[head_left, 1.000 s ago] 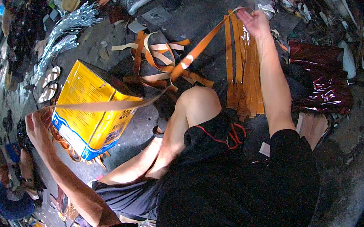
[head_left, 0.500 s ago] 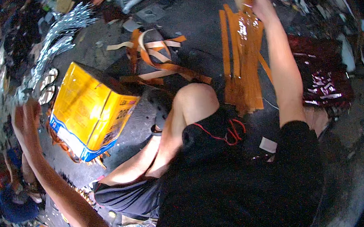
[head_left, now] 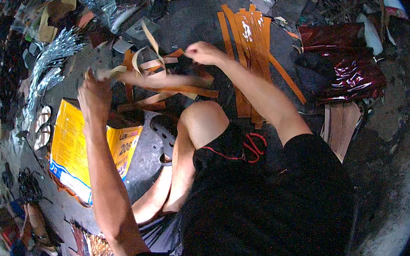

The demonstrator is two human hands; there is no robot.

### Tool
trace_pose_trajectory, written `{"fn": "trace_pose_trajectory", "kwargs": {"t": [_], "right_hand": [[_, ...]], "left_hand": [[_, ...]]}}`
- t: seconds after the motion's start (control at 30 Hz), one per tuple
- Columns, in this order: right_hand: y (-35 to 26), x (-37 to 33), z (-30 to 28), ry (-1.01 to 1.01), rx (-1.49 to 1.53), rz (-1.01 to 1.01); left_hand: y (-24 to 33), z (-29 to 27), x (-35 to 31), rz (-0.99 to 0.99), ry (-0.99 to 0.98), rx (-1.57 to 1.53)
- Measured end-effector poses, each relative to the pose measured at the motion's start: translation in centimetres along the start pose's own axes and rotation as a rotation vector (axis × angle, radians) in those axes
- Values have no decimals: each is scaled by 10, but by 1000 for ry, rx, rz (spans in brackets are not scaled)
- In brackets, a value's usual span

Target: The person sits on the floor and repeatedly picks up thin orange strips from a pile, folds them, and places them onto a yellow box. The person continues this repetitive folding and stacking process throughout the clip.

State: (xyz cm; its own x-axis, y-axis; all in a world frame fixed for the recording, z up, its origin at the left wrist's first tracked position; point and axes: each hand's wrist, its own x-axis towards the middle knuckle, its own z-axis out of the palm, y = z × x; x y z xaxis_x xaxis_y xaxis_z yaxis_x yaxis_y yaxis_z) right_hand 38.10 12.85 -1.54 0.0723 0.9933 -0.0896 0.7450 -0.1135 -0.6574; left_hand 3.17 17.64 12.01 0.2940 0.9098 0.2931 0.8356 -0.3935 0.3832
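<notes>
My left hand point(head_left: 94, 93) is raised beside the yellow box, its fingers closed on one end of a tan strip point(head_left: 157, 80). The strip stretches rightward above the floor, smeared by motion. My right hand point(head_left: 204, 54) is closed near the loose strips, fingertips pointing left; what it pinches, if anything, is hidden. Below the hands lies a loose tangle of orange and cream strips point(head_left: 195, 92), some curled. To the right, a row of flat glossy orange-brown strips point(head_left: 251, 44) is laid lengthwise on the floor.
The yellow box point(head_left: 69, 140) stands partly behind my left forearm. Silvery strips point(head_left: 53, 57) lie at the far left, with dark red glossy sheets point(head_left: 346, 76) at the right. Brown boards point(head_left: 342, 128) sit below those sheets. Mixed scraps line the far edge. Another person is at the lower left.
My right hand has left the orange-brown strips and moved left to the tangle. My left hand has come right, across the yellow box, and a tan strip now extends from it.
</notes>
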Motion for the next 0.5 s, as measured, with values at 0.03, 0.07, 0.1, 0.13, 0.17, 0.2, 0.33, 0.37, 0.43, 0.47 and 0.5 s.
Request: {"fn": "trace_pose_trajectory", "kwargs": {"t": [0.03,0.07,0.1,0.13,0.17,0.2,0.33,0.37,0.43,0.47,0.5], "right_hand": [[23,-14,1,111,-155,119],[42,-29,-2,200,-283,230],[56,-44,-6,291,-411,339],[57,-61,-7,221,-423,408],[52,-75,-11,155,-439,478],[57,-81,-8,181,-439,513],[82,-87,4,210,-329,623],[85,-84,4,203,-268,645],[78,-73,-2,185,96,520],[72,-67,-7,174,279,452],[61,-60,-14,164,459,378]], "left_hand": [[3,3,-18,-32,7,-112],[17,-5,-35,-38,-9,-164],[30,-13,-50,-43,-24,-216],[28,-16,-67,-10,-15,-248],[26,-15,-82,27,-4,-284],[28,-13,-88,68,-2,-327],[60,-1,-97,0,-28,-571],[67,6,-99,-54,-67,-699],[73,19,-101,-53,-149,-801],[74,27,-102,-111,-236,-918],[73,38,-101,-57,-235,-935]]}}
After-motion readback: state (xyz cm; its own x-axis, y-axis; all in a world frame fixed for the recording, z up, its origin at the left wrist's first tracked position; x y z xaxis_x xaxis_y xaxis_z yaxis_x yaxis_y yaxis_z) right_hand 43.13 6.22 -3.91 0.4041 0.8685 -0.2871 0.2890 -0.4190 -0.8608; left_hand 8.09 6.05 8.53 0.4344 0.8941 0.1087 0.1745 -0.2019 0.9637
